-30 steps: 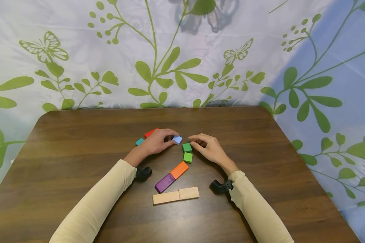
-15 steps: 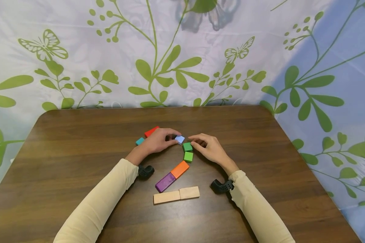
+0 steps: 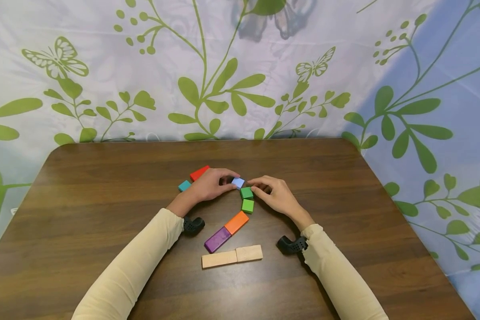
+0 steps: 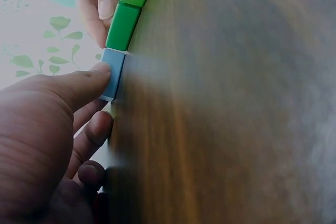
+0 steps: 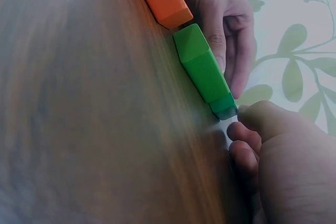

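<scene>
My left hand (image 3: 213, 184) pinches a light blue block (image 3: 238, 182) between thumb and fingers. In the left wrist view the blue block (image 4: 113, 72) lies end to end with a dark green block (image 4: 123, 27). My right hand (image 3: 278, 195) is at the right side of the dark green block (image 3: 246, 193), thumb tip at its edge and fingers loosely bent; I see no grip around it. Nearer stands a light green block (image 3: 247, 206), then an orange block (image 3: 237, 222) and a purple block (image 3: 218, 240) in a slanting line.
Two plain wooden blocks (image 3: 232, 257) lie end to end at the front. A red block (image 3: 199, 173) and a teal block (image 3: 184, 186) sit left of my left hand, partly hidden by it. The brown table (image 3: 104, 186) meets a leaf-patterned cloth (image 3: 144, 80) at the back.
My left hand has slid the light blue block rightward, up to the dark green block. The right hand has hardly moved, and the other blocks lie as before.
</scene>
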Demonstrator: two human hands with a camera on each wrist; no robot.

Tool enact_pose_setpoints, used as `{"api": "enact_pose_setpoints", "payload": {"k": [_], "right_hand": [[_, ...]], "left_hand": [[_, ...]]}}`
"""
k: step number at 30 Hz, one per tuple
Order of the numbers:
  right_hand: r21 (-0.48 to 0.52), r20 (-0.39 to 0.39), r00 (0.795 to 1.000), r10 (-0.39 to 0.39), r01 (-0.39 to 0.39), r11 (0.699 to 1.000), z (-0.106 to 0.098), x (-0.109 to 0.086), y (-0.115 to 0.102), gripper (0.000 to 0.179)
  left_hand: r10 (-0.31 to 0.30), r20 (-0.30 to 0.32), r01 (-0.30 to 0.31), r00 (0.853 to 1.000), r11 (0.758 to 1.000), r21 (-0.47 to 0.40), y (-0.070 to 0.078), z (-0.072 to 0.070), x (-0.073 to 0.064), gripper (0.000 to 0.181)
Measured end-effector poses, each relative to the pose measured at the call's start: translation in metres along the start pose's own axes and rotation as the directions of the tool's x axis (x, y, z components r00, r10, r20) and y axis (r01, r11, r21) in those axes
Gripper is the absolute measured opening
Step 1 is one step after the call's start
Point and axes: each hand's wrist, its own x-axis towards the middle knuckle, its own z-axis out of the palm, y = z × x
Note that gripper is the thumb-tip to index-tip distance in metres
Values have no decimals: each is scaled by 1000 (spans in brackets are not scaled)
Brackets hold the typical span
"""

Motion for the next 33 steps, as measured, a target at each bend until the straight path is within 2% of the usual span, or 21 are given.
{"api": "enact_pose_setpoints", "payload": {"k": [13,20,22,27,33], "right_hand": [[-4,-10,1000,-18,18,1000,0,-1,0,22],[-2,-11,1000,-7,7,1000,-1,-2,-2,22],[-2,-12,1000,0,0,1000,-1,-2,-1,22],[-4,-8,1000,1,-1,1000,-1,-2,0,23],[-3,-11,1000,2,-2,1000,0,-2,0,22]], "left_hand": [[11,5,-11,1000,1000,-18,3,-5,-4,41],[18,-68,-21,998,999,-50,9,-19,-19,39],[1,-102,-5,995,999,-39,9,-26,-24,38],[-91,-193,97,977,995,22,4,-42,-36,38],[-164,-248,193,955,976,99,-5,-48,-48,41]]}}
